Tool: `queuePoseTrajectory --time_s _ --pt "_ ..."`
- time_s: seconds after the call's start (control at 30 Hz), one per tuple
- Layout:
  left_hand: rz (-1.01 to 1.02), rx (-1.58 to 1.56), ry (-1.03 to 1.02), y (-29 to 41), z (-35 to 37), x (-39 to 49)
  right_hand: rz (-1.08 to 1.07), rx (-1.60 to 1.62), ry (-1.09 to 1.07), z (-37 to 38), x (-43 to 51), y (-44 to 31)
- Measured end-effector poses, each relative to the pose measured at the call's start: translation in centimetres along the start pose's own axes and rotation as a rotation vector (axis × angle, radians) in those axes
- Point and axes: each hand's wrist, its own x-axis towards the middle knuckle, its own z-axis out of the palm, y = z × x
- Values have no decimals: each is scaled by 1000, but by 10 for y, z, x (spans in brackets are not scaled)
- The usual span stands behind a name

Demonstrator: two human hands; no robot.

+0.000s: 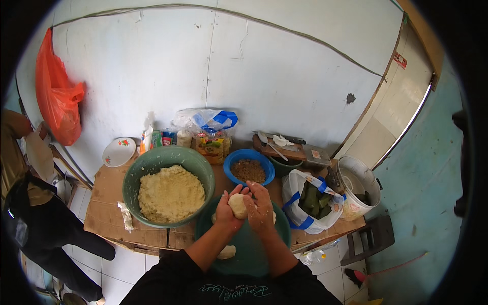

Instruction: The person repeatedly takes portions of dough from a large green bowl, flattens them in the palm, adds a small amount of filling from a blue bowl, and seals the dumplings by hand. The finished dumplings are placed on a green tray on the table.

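A rounded lump of pale dough (238, 206) sits between my two hands. My left hand (227, 214) cups it from the left, and my right hand (260, 209) presses on it from the right with bits of dough stuck to the skin. Beneath them is a wide green basin (251, 255) with a shaped dough piece (227, 252) inside; other pieces there are mostly hidden by my hands. Left of them stands a large green bowl (130, 187) of crumbly yellowish mash (171, 194). Just beyond my fingertips, a blue bowl (227, 167) holds brown crumbly filling (248, 170).
On the cardboard-covered table (105, 190) are a floral plate (119, 151), packaged noodles (212, 146), a wooden board (280, 149) with a knife and spoon, a bag of green leaf pieces (314, 202) and a white bucket (360, 190). Another person (49, 236) stands at left. A stool (370, 240) is at right.
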Motion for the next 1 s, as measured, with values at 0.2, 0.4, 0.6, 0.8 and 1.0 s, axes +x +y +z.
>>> queuePoseTrajectory --time_s 0.2,0.4,0.6,0.8,1.0 --pt "263 811 -52 11 17 -31 637 328 -362 -27 -32 39" --pt "680 838 -116 107 11 -70 388 -515 -527 -7 -62 54" --pt "1006 969 147 179 -22 -91 329 -597 -474 1 -12 -2" --pt "1372 1131 400 178 -48 -87 -238 -533 -887 142 91 8" --pt "1429 1284 419 176 -38 -93 34 -747 -1280 234 117 56"
